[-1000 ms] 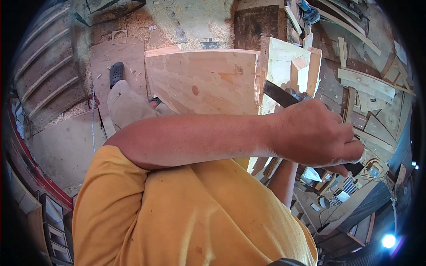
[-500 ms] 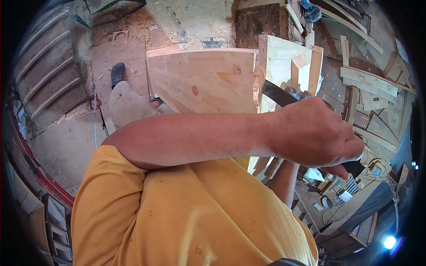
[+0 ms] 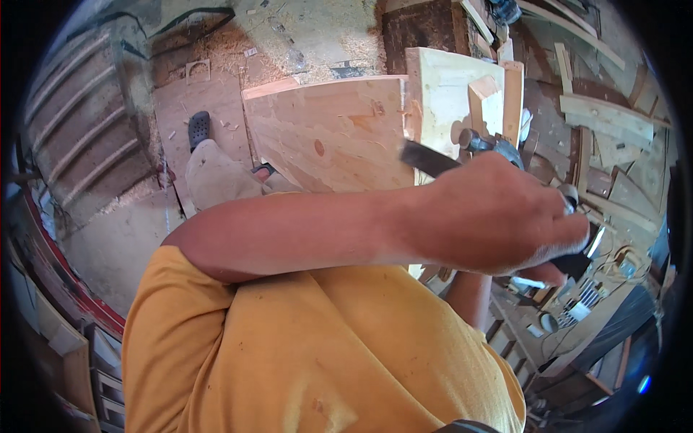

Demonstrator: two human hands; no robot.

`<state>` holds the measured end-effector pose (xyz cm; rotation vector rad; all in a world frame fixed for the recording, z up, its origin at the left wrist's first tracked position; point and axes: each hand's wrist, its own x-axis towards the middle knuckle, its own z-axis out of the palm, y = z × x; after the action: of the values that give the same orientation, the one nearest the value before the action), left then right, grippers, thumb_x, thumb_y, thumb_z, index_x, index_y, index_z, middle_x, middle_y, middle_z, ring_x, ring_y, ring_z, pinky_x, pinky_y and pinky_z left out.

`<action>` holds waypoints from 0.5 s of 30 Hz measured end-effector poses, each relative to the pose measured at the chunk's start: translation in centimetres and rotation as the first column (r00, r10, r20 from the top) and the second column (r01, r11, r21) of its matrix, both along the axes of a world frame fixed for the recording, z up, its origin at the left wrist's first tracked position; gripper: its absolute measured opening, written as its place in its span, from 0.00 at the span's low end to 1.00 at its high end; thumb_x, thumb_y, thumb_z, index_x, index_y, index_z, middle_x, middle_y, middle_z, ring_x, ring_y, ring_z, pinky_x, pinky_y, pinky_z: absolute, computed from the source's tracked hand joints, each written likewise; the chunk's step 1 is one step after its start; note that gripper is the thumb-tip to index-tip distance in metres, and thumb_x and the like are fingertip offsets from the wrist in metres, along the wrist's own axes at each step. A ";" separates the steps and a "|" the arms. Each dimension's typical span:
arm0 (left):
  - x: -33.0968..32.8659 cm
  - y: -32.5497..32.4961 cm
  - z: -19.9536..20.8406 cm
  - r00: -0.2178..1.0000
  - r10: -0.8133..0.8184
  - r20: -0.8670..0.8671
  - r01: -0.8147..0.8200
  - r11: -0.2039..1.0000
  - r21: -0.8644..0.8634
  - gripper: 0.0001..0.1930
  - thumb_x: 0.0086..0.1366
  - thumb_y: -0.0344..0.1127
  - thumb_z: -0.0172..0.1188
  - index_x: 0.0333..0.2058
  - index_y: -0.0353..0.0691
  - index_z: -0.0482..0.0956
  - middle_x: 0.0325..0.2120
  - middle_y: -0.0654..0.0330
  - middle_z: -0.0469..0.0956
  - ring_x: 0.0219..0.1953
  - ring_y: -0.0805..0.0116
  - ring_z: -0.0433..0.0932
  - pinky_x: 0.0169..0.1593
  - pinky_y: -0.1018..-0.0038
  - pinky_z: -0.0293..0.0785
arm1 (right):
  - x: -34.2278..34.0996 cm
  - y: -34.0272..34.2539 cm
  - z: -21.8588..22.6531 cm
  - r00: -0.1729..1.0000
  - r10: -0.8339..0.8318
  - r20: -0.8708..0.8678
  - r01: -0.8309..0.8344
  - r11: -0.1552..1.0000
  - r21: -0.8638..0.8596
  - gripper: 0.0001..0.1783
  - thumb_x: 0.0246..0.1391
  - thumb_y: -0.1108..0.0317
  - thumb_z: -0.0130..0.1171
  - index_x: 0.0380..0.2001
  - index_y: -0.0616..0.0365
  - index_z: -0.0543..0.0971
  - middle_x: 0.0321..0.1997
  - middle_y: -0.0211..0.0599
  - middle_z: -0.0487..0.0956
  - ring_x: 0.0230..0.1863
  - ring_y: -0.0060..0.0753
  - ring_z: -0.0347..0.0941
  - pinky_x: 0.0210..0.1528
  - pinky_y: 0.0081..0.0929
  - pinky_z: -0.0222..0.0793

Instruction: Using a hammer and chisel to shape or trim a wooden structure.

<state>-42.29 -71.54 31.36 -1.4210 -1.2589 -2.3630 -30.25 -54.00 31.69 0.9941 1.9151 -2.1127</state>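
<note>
My left hand (image 3: 498, 220) reaches across my body from the left, its fingers wrapped around a chisel. The flat steel blade of the chisel (image 3: 429, 159) sticks out past the wrist side, its end by the right edge of a broad pale board (image 3: 325, 130). A black handle end shows below the fingers. Just beyond the knuckles is a metal hammer head (image 3: 473, 140); whether anything holds it is hidden. Of my right arm only the forearm (image 3: 469, 299) shows, passing under the left hand; the right hand itself is hidden.
A pale upright panel (image 3: 451, 94) with wooden blocks stands beyond the board. Timber offcuts (image 3: 606, 119) are piled at the right. Wood shavings (image 3: 216, 43) litter the floor at the far left, near a slatted wooden piece (image 3: 76, 108). Cables and small items lie at lower right.
The chisel blade has shifted left and slightly down, toward the board's right edge. More of the hammer head shows now. The whole view has moved slightly.
</note>
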 end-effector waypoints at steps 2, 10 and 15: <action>-1.1 -2.0 -0.8 0.986 -0.122 0.117 0.147 0.959 -0.242 0.19 0.60 0.52 0.61 0.32 0.40 0.73 0.20 0.56 0.76 0.23 0.57 0.80 0.26 0.64 0.77 | 1.3 -0.3 0.0 0.998 -0.053 -0.042 0.053 0.999 -0.001 0.21 0.53 0.60 0.64 0.40 0.62 0.69 0.21 0.30 0.65 0.15 0.21 0.63 0.13 0.21 0.62; -4.6 -4.7 -7.6 0.923 0.004 0.385 0.360 0.340 -0.869 0.15 0.54 0.41 0.70 0.24 0.34 0.77 0.17 0.62 0.75 0.19 0.74 0.72 0.26 0.77 0.67 | 5.8 -4.5 2.9 0.920 -0.306 -0.246 0.294 0.952 -0.085 0.22 0.48 0.61 0.66 0.38 0.62 0.69 0.20 0.29 0.65 0.14 0.19 0.61 0.14 0.17 0.58; -5.8 -5.1 -7.8 0.782 -0.055 0.620 0.596 0.356 -0.720 0.11 0.58 0.34 0.66 0.21 0.37 0.76 0.17 0.68 0.73 0.18 0.83 0.63 0.21 0.81 0.57 | 9.8 -10.0 4.1 0.760 -0.546 -0.353 0.569 0.821 -0.043 0.22 0.47 0.61 0.67 0.38 0.62 0.68 0.20 0.28 0.64 0.14 0.19 0.60 0.14 0.17 0.58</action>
<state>-48.06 -76.67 23.59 -1.3214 -3.0508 -2.4411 -20.47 -64.00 35.76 1.4381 2.0365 -2.7293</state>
